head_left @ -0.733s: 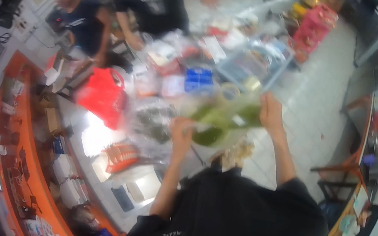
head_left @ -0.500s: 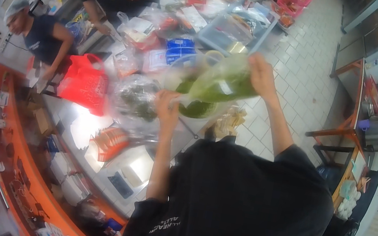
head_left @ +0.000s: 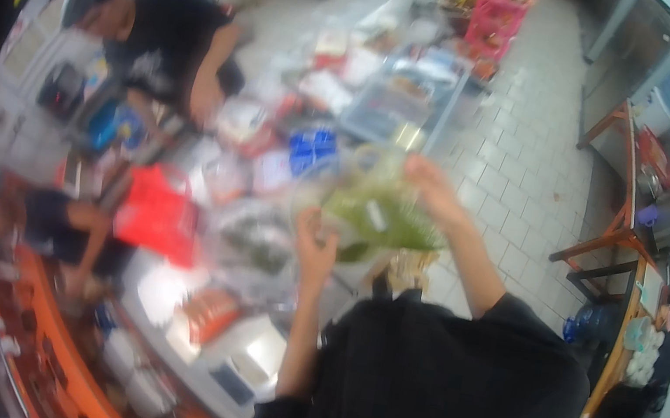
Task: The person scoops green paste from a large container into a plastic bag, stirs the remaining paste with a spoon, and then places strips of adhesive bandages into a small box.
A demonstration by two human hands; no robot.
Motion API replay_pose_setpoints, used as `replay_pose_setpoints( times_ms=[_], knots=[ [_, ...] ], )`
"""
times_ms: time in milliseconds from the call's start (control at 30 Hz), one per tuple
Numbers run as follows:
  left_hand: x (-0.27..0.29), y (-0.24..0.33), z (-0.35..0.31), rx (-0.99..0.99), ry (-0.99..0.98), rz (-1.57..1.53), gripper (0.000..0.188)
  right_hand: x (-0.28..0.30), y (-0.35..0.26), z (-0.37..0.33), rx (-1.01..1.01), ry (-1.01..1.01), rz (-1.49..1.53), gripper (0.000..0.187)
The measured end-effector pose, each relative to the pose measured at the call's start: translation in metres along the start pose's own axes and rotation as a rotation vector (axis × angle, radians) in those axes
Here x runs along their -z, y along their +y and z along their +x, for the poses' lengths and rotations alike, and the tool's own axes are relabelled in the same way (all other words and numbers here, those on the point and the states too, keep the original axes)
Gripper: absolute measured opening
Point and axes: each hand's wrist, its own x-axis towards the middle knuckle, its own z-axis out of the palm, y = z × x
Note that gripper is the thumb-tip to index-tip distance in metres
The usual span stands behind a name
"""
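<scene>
A clear plastic bag of green contents [head_left: 392, 214] hangs in front of me, with a small pale label on its side. My right hand [head_left: 436, 195] is closed on the bag's upper right corner. At the bag's left edge is my left hand [head_left: 316, 243], its fingers curled and blurred; whether they grip the plastic is hard to make out. Left of it on the table lies another clear bag [head_left: 255, 236] with dark green contents. Motion blur hides the finer detail of what the bags contain.
A red plastic bag [head_left: 159, 215], an orange packet [head_left: 208, 316], a scale-like white device [head_left: 247, 363] and a blue pack [head_left: 312, 150] lie on the table. Beyond is a grey plastic tub [head_left: 410, 102]. Two people work at the left. Pink crates [head_left: 498, 19] stand far off.
My view has shifted, so the table sits lower in it. The green bag has turned to hang flatter between my hands. One person at the left now bends lower.
</scene>
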Motion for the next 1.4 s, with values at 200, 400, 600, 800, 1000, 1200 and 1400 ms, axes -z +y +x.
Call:
replay_pose_setpoints(
  times_ms=[200,400,600,800,1000,1200,1400],
  knots=[
    [0.001,0.023,0.018,0.337,-0.225,0.101,0.045,-0.015,0.010,0.022,0.094,-0.149,0.103,0.029],
    [-0.009,0.010,0.024,-0.135,-0.252,0.161,0.065,-0.022,0.024,0.036,0.119,-0.044,0.117,0.027],
    [-0.014,0.047,0.017,0.215,-0.487,0.073,0.080,-0.038,0.029,0.035,0.287,-0.360,-0.135,0.029],
    [-0.009,-0.001,0.027,0.150,-0.444,0.179,0.036,-0.051,0.032,0.048,0.331,-0.467,-0.394,0.030],
    [-0.002,-0.002,0.040,0.210,-0.346,0.057,0.019,-0.037,0.034,0.035,0.247,-0.277,-0.277,0.028],
    [-0.003,0.013,0.049,0.249,-0.290,-0.060,0.013,-0.012,0.016,-0.015,0.337,-0.150,-0.609,0.028],
    [-0.006,0.001,0.047,0.191,-0.397,0.043,0.023,-0.023,0.032,-0.010,0.461,-0.105,-0.862,0.032]
  ],
)
